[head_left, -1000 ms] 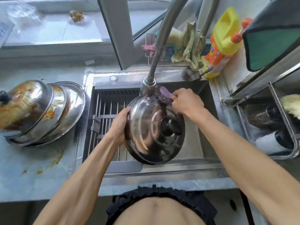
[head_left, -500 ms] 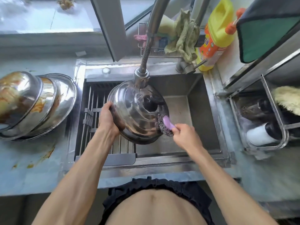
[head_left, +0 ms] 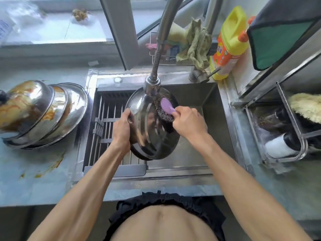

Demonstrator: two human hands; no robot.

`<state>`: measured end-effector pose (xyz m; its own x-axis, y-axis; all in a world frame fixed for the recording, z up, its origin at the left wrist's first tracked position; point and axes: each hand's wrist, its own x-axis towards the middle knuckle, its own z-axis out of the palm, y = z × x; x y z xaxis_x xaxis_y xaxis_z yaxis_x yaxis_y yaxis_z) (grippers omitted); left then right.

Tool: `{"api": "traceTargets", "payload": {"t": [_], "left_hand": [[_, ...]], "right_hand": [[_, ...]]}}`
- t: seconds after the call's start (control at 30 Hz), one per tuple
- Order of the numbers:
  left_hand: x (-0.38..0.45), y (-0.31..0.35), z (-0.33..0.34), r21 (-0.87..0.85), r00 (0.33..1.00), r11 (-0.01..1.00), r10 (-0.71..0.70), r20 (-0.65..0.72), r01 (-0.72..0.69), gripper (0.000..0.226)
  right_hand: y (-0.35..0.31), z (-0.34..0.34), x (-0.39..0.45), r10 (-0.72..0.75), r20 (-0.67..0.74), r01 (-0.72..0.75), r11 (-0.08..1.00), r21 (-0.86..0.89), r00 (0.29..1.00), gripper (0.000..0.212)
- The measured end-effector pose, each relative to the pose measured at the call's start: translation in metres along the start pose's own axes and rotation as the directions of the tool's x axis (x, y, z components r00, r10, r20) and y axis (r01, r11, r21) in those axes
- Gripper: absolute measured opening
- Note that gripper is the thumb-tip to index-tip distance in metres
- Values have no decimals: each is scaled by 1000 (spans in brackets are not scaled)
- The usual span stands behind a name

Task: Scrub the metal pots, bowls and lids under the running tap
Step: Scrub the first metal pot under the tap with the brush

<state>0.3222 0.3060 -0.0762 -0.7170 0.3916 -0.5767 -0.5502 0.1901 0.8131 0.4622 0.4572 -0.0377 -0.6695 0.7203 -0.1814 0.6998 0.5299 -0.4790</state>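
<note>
1. Right hand [head_left: 188, 121] grip clamped on lilac plastic handle of steel-wool scrubber [head_left: 164, 110], pad pressed vs. round shiny steel lid [head_left: 152, 129].
2. Left hand [head_left: 122, 126] grip curled round lid's left rim; lid tilted over steel sink [head_left: 215, 108], just under tap's spray head [head_left: 152, 84].
3. Far left of grip: stack of sauce-smeared steel lids [head_left: 43, 112] on grey surface [head_left: 34, 180].
4. Beyond, right: yellow detergent bottle [head_left: 229, 44].

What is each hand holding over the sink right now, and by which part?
The left hand grips the steel lid by its left rim. The right hand holds the steel-wool scrubber by its purple handle.
</note>
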Motion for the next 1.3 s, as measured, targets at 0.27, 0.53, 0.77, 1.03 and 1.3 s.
{"api": "traceTargets", "payload": {"t": [0.27, 0.53, 0.77, 1.03, 1.3], "left_hand": [[-1, 7, -13, -249, 994, 966, -89, -61, 71, 29], [-6, 11, 12, -214, 978, 975, -98, -182, 58, 34], [-23, 1, 15, -68, 987, 997, 26, -159, -37, 49], [-23, 15, -4, -248, 984, 969, -56, -171, 12, 34], [-1, 16, 4, -269, 962, 959, -150, -229, 86, 31]], "right_hand": [[51, 7, 17, 122, 74, -133, 974, 185, 990, 35], [35, 35, -39, 28, 77, -37, 993, 115, 997, 25], [-8, 3, -3, -17, -45, 18, 1000, 16, 999, 20], [37, -10, 29, 156, 133, -159, 987, 13, 979, 20], [42, 21, -29, 3, 93, -8, 999, 53, 996, 31]]}}
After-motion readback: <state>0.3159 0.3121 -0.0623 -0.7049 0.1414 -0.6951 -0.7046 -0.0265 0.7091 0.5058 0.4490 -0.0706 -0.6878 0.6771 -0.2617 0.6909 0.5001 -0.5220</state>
